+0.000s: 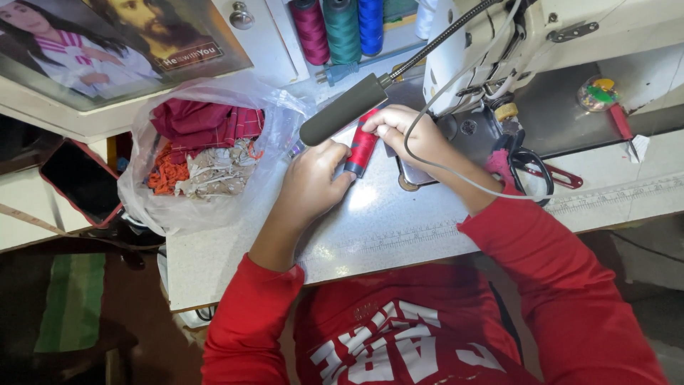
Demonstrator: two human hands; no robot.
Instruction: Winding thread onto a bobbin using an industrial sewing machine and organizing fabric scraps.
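Gripping a red thread spool [362, 148] at both ends, your left hand [311, 182] and right hand [407, 132] close around it just above the sewing table [385, 228] near its back edge, under the lamp head [343, 110], likely for light beside the sewing machine [499, 50].

Between the fingers of the left hand [311, 184] and the right hand [406, 132] sits a red spool of thread [362, 148]. Both sleeves [541, 264] are red. Just above the fingers the lamp head [342, 110] is dark grey. Beyond the fingertips stand cones of thread [342, 28] in maroon, teal and blue. Left of the fingers, a clear plastic bag [206, 153] holds maroon, orange and beige cloth scraps. The scissors [531, 167] right of the fingers have black handles.
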